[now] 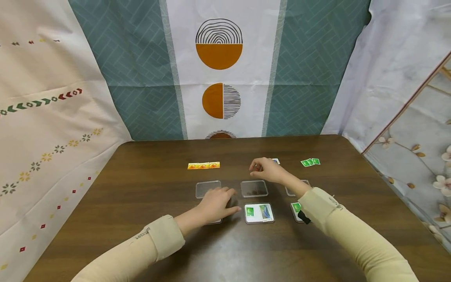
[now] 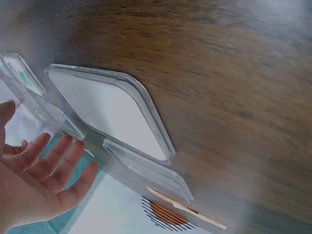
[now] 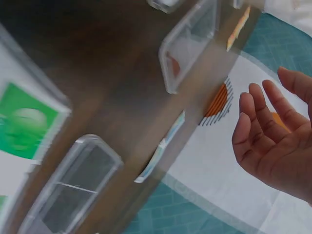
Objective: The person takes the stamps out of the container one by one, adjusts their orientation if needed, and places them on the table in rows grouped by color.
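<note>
My left hand (image 1: 217, 204) hovers over the near left clear case, fingers spread, holding nothing. That case (image 2: 105, 107) has a plain white inside and is mostly hidden by the hand in the head view. My right hand (image 1: 268, 169) is raised above the far middle clear lid (image 1: 254, 194), fingers loosely bent with nothing in them. Behind it some small blue-and-white stamp-like pieces (image 1: 276, 161) show partly. In the near middle case (image 1: 259, 221) lie a green stamp-like piece (image 1: 249, 212) and a blue one (image 1: 266, 212). The near right case (image 1: 295, 209) also contains a green piece.
Two more clear lids lie at the far left (image 1: 208, 189) and far right (image 1: 290, 192), the latter partly behind the right forearm. Behind them are a row of orange-yellow stamp-like pieces (image 1: 203, 165) and overlapping green ones (image 1: 310, 162). Patterned cloths hang around the brown table (image 1: 148, 156).
</note>
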Tool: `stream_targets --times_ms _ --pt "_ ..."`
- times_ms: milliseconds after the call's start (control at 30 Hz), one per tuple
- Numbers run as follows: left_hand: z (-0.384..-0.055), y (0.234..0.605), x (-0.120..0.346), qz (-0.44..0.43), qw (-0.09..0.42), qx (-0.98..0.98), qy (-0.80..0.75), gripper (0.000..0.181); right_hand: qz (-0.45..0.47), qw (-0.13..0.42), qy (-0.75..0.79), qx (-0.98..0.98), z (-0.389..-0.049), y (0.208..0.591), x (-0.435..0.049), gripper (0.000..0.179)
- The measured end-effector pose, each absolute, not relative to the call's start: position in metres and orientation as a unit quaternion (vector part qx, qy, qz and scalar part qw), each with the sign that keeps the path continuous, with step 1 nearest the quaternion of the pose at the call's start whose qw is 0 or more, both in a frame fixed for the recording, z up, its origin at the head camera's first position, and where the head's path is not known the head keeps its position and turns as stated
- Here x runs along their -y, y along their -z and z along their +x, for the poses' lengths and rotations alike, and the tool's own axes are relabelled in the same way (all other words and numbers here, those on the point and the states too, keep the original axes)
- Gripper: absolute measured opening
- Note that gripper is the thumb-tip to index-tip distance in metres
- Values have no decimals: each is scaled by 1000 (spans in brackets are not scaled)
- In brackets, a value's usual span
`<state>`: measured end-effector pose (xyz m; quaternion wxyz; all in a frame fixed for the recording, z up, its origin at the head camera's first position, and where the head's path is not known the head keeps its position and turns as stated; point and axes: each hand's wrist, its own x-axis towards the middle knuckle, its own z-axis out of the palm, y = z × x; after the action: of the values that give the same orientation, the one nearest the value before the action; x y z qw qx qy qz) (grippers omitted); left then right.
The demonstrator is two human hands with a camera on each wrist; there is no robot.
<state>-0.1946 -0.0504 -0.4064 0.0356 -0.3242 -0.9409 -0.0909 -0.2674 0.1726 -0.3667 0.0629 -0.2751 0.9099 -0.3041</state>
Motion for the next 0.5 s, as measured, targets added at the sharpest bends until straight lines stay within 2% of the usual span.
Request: stream_targets --times_ms 200,500 --pt "-195 410 42 -326 23 941 83 59 -288 49 293 -910 -251 377 -182 7" --pt "-191 417 29 -328 16 942 68 67 -300 39 284 -910 -228 384 -189 10"
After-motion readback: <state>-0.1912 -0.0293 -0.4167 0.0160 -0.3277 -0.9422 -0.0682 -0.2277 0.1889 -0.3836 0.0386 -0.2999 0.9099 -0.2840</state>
